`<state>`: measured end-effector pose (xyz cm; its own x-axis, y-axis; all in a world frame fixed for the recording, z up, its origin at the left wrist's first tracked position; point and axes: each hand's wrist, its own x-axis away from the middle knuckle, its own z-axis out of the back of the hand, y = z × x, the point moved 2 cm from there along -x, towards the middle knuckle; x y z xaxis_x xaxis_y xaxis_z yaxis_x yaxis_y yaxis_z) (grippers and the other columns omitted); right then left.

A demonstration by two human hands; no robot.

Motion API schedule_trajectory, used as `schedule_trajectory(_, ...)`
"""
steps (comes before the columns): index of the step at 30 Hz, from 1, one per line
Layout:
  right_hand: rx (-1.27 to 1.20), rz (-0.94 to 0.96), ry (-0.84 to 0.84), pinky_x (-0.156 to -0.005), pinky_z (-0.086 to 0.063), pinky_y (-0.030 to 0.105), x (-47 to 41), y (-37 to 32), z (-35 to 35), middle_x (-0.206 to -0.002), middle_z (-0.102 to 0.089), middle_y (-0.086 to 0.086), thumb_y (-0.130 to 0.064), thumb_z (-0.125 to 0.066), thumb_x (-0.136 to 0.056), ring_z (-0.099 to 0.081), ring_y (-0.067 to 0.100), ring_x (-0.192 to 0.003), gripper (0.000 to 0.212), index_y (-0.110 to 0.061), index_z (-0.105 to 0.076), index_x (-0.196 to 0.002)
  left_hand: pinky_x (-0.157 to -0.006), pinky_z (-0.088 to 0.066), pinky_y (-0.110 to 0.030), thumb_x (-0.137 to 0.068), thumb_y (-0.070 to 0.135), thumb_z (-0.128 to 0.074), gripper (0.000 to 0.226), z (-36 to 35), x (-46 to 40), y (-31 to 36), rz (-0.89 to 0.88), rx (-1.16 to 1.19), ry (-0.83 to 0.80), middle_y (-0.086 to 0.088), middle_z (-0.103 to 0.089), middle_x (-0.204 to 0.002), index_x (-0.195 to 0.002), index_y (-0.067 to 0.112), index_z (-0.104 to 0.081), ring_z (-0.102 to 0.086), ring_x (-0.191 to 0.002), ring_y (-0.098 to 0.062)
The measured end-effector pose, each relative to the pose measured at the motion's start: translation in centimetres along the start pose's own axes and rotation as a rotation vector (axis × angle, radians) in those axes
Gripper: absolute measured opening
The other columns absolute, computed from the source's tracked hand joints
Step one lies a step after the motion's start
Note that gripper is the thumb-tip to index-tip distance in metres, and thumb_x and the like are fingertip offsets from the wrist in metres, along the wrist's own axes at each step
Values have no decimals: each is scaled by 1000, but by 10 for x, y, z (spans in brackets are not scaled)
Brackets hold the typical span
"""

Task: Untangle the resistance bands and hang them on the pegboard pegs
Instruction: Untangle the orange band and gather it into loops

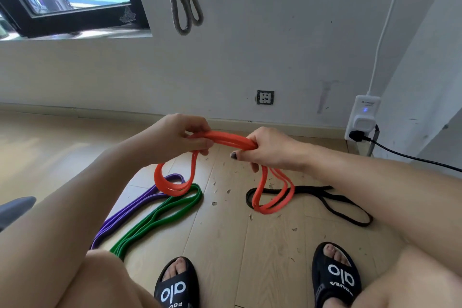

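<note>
Bands lie spread on the wooden floor (225, 245) in front of the seated person, each apart from its neighbour, which suggests they are being sorted one by one. Far left of the group, the purple band (130, 205) runs in a long folded strip from near the left knee toward the wall; just right of it, the green band (160, 215) lies alongside in the same direction, its far loop touching the purple one.

Above them, the left hand (183, 134) curls its fingers round one end of the orange band (225, 139), and the right hand (266, 149) grips the other end, so a short bundle of several strands is stretched level between the fists. Held up like this, the slack drops freely: one coil hangs below the left hand over the purple and green loops, another below the right hand over the black band (332, 200), which lies on the floor to the right. Letting the loops dangle probably makes the twists easier to read.

On the far wall a grey band (185, 2) already hangs down in two loops; whatever holds it is out of view.
</note>
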<state>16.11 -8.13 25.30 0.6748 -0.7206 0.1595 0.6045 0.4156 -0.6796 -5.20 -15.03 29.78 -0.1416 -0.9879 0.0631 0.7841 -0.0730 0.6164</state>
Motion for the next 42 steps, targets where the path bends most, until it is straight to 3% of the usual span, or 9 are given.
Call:
schedule_trajectory(4, -55, -2, -109, -61, -47, 23, 3, -4, 2, -62, -70, -3, -47, -72, -92, -60, 4, -52, 36, -20, -62, -71, -86, -58, -22, -94, 23, -69, 5, -1, 0, -4, 8, -78, -55, 9, -77, -90, -98, 23, -69, -74, -87, -4)
schedule_trajectory(8, -147, 27, -178, -57, -56, 28, 7, -4, 3, -80, -76, 5, -36, -76, -91, -66, 18, -59, 29, -15, -60, -104, -81, -61, -26, -94, 19, -68, 3, 0, 1, -7, 56, -3, -64, 4, -77, -89, -97, 20, -69, -76, -86, -9)
schedule_trajectory(10, -208, 48, -182, -59, -57, 29, 9, -5, 6, -87, -76, 9, -30, -76, -91, -67, 19, -61, 32, -17, -56, -112, -80, -62, -27, -94, 19, -68, 2, 1, 2, -8, 66, 7, -51, 2, -77, -88, -96, 21, -69, -77, -85, -10)
schedule_trajectory(18, -336, 75, -154, -77, -60, 29, 15, -2, 11, -95, -79, 8, -15, -75, -91, -77, 20, -87, 19, -8, -64, -105, -77, -61, -24, -95, 20, -67, 4, 0, 2, -1, 68, 34, -54, 2, -77, -88, -97, 18, -69, -77, -83, -11)
schedule_trajectory(23, -278, 54, -129, -86, -61, 34, 11, 2, 10, -97, -77, 8, -19, -78, -88, -75, 20, -90, 15, -16, -73, -102, -78, -62, -23, -94, 21, -67, 4, 1, 2, 3, 42, -2, -32, 3, -76, -89, -97, 18, -69, -77, -83, -9)
schedule_trajectory(29, -268, 64, -103, -76, -58, 21, 14, 2, 11, -95, -77, 2, -16, -72, -93, -74, 8, -84, 12, -16, -77, -105, -77, -62, -24, -96, 21, -67, 4, -1, 1, 7, 46, -3, -15, 2, -77, -87, -97, 18, -69, -77, -81, -8)
schedule_trajectory(38, -236, 131, 57, -89, -61, 34, 8, 0, -4, -94, -76, -3, -20, -74, -92, -73, 10, -89, 6, -21, -75, -98, -73, -62, -21, -97, 21, -66, 5, -3, 0, 21, 33, 88, 90, -1, -76, -87, -95, 16, -68, -77, -79, -10)
schedule_trajectory(42, -233, 157, 106, -91, -59, 36, 5, -3, -11, -96, -75, -5, -22, -75, -92, -72, 9, -92, 13, -18, -75, -104, -70, -60, -17, -96, 21, -65, 6, -2, 0, 23, 42, 102, 117, -1, -75, -89, -96, 15, -67, -77, -78, -8)
